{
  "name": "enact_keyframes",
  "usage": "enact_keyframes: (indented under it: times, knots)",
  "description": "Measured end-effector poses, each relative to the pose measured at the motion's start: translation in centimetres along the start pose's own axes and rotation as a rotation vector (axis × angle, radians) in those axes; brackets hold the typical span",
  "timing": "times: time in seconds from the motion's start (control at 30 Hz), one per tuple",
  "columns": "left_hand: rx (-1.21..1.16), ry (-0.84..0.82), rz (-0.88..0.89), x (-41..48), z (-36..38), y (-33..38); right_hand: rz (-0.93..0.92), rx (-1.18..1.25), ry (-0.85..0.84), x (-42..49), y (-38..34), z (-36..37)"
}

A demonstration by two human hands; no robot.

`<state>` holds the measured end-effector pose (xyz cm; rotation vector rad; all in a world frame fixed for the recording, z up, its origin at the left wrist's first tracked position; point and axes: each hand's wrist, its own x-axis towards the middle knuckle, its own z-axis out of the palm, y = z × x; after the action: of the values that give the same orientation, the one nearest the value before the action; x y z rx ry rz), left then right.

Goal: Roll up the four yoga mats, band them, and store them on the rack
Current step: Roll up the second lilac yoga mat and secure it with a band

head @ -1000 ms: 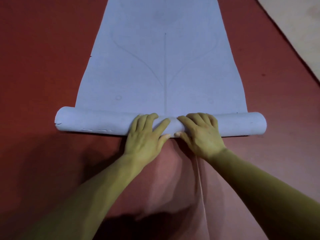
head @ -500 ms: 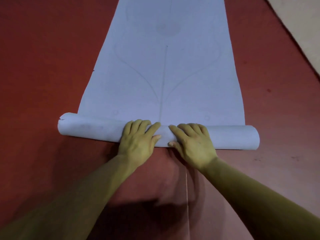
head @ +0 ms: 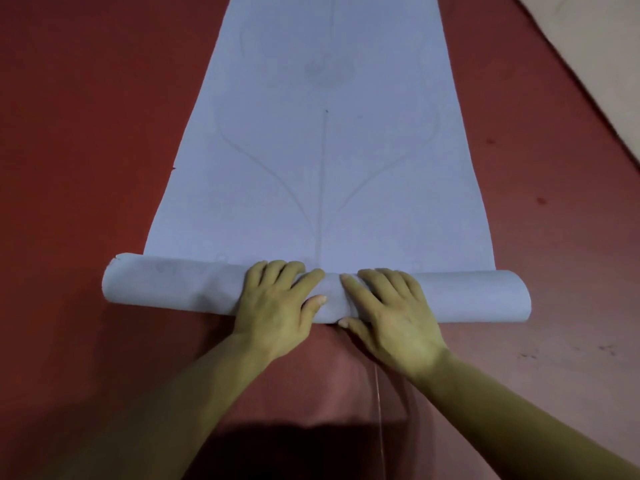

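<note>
Head view, rolling stage.

**Q:** Where does the yoga mat [head: 322, 150] lie, and how is it held?

**A:** It is spread on the red floor [head: 86, 133], running away from the person. Its near end is wound into a roll [head: 166, 287] lying crosswise. The left hand [head: 277, 306] and right hand [head: 391, 313] rest side by side on the middle of the roll. Palms are down, fingers are nearly straight and draped over its crest, and thumbs sit on the near face. Neither hand clasps anything; both press.

**Q:** Why the middle, and why flat palms?

**A:** Probably so that the push is even and the roll stays tight and square. Even so, its left end juts past the mat's left edge.

**Q:** What differs from one second ago?

**A:** The roll has travelled farther along the mat. The two faint ring marks [head: 415, 265], which lay clear beyond the roll before, now meet its far edge, and less of the printed lines [head: 322, 202] remains uncovered. The hands keep their central placing.
</note>
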<state>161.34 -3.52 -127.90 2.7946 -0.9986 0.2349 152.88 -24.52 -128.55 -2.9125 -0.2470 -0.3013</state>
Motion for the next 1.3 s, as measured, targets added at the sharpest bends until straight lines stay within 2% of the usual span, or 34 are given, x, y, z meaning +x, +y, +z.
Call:
enact_keyframes:
  times: [0.17,0.33,0.47,0.77,1.13,1.3]
  knots:
    - [0.007,-0.018,-0.111,-0.5,-0.1,0.7,0.011,-0.026,-0.047,2.1,0.6,-0.4]
    - [-0.003,-0.055,-0.074,-0.6,0.4,0.6,0.03,-0.018,-0.129,3.5,1.1,-0.9]
    - [0.005,-0.025,-0.056,1.1,0.6,0.0,0.043,-0.002,-0.025,3.0,1.0,-0.6]
    - [0.034,0.06,-0.061,1.3,1.3,-0.3,0.043,0.017,0.018,3.6,1.6,0.2]
    - [0.076,-0.012,-0.063,4.6,1.5,-1.0,0.03,-0.04,0.114,4.1,1.2,1.6]
    - [0.023,0.095,-0.053,4.5,1.8,-1.6,0.036,0.001,0.146,6.0,2.2,1.6]
